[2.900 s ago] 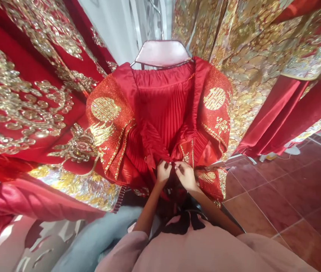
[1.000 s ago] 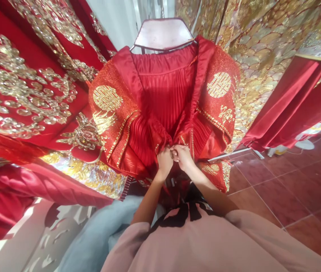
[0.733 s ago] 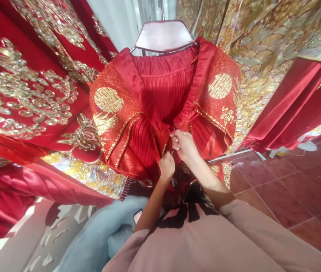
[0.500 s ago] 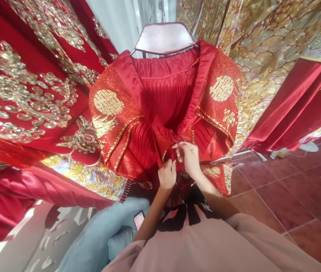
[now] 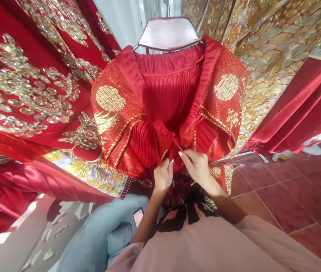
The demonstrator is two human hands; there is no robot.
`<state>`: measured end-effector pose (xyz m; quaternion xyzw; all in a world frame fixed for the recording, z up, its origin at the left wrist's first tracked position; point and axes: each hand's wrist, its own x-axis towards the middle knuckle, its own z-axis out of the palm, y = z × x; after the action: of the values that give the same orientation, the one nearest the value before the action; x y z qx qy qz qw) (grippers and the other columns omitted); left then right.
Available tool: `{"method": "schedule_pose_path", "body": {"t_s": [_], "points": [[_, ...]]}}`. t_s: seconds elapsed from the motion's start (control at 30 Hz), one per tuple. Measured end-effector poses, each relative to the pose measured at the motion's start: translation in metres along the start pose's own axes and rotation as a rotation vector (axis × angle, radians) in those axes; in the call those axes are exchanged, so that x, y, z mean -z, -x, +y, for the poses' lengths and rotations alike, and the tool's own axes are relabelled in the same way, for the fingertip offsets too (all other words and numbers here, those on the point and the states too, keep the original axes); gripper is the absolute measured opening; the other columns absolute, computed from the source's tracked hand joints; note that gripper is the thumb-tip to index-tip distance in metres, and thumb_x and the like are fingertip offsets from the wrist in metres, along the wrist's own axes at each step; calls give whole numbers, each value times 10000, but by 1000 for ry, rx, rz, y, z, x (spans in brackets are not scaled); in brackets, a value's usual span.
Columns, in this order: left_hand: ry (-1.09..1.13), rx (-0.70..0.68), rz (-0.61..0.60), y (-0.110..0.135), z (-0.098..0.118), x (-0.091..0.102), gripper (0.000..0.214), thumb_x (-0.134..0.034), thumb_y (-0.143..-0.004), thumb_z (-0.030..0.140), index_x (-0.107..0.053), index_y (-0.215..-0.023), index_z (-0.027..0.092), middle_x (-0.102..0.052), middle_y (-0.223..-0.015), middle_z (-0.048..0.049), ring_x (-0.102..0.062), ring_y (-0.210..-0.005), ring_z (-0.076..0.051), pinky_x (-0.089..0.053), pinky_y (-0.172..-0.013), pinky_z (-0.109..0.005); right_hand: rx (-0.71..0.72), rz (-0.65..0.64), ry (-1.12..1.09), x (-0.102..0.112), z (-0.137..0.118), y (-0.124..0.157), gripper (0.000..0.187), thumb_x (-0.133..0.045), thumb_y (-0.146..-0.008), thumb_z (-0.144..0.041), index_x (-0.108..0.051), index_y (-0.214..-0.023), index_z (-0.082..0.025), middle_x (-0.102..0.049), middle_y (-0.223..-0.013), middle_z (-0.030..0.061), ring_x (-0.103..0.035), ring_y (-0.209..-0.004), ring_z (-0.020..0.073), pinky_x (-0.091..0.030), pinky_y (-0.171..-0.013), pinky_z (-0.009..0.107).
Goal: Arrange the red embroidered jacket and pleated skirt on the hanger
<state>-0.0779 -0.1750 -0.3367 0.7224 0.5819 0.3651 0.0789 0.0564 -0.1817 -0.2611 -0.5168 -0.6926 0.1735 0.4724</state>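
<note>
A red pleated garment (image 5: 166, 90) with gold-embroidered panels hangs in front of me from a pale pink hanger (image 5: 168, 33). My left hand (image 5: 162, 175) is closed on the gathered red fabric near its lower middle. My right hand (image 5: 197, 166) is beside it, fingers pinched on a thin red strip of the same garment that runs up to the gather. Both hands sit close together, a finger's width apart. Pink sleeves cover my upper arms.
Red robes with heavy gold embroidery (image 5: 27, 90) hang at the left, and gold-scaled fabric (image 5: 270, 41) with red satin (image 5: 299, 109) at the right. Red floor tiles (image 5: 285, 189) lie at the lower right. A phone (image 5: 138, 217) rests on light blue cloth (image 5: 98, 238) below.
My hands were clasped together on the gather; the right hand rose, then came down again. Now the two hands have parted slightly and the right pulls a thin strip out.
</note>
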Motion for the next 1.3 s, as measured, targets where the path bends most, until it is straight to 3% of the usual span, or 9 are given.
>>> {"method": "schedule_pose_path", "body": {"t_s": [0.2,0.37,0.57,0.73,0.83,0.93,1.1,1.2,1.3], "points": [[171,53,5,-15,-3,16,274,-419,-928,305,-604,-778,170,-600,-649,-17,-550,-557,-133,-393,-559,-227,-49,-133,-182,-7,9,35,408,-429,-908,-339,-349,-539,-183,-338,-490,-39,-307,-452,67,-264,-480,211],[409,-37,252,-21,16,28,293,-428,-923,368,-615,-1006,158,-656,-948,-79,-617,-852,-167,-490,-738,-269,-89,-157,-171,-18,0,33,345,-417,-898,-329,-434,-583,-189,-440,-529,-22,-379,-487,84,-313,-533,214],[869,-114,-54,-42,44,26,402,-480,-898,423,-551,-1207,175,-577,-1255,-120,-552,-1156,-214,-462,-977,-355,-78,-128,-151,-13,-9,33,278,-401,-872,-261,-488,-617,-193,-521,-570,7,-435,-504,104,-346,-548,223],[922,-37,-175,-53,52,15,457,-587,-830,356,-532,-1253,192,-500,-1319,-105,-509,-1203,-223,-430,-1021,-362,-119,-92,-82,-5,-4,33,258,-411,-862,-229,-488,-620,-183,-520,-580,7,-421,-504,98,-338,-546,224],[858,8,-186,-55,56,12,416,-598,-814,349,-565,-1195,186,-488,-1274,-97,-518,-1170,-210,-440,-991,-328,-119,-84,-67,-1,0,34,275,-428,-875,-253,-486,-617,-177,-506,-581,0,-405,-512,92,-328,-548,224],[905,1,-180,-56,60,15,252,-491,-877,365,-625,-930,158,-598,-1023,-76,-583,-1015,-173,-468,-903,-283,-127,-56,-99,4,3,28,349,-443,-893,-314,-465,-575,-172,-455,-533,-19,-363,-490,79,-302,-525,223],[659,62,54,-47,57,28,307,-431,-918,324,-523,-676,159,-545,-639,-5,-530,-618,-117,-428,-623,-225,-198,113,-128,5,11,0,465,-467,-882,-376,-418,-473,-163,-375,-460,-31,-303,-467,67,-264,-508,237],[508,7,72,-41,56,37,294,-431,-922,287,-527,-678,154,-562,-668,-15,-530,-637,-118,-408,-627,-222,-223,114,-386,-2,8,-22,309,-569,-810,-382,-602,-604,-154,-564,-586,0,-434,-546,85,-351,-559,228],[588,22,12,-39,55,42,312,-413,-935,311,-569,-719,148,-570,-660,-14,-538,-646,-123,-408,-627,-217,-354,82,-859,-10,-5,-35,226,-679,-697,-353,-677,-831,-171,-645,-688,4,-439,-515,74,-340,-469,203]]}}
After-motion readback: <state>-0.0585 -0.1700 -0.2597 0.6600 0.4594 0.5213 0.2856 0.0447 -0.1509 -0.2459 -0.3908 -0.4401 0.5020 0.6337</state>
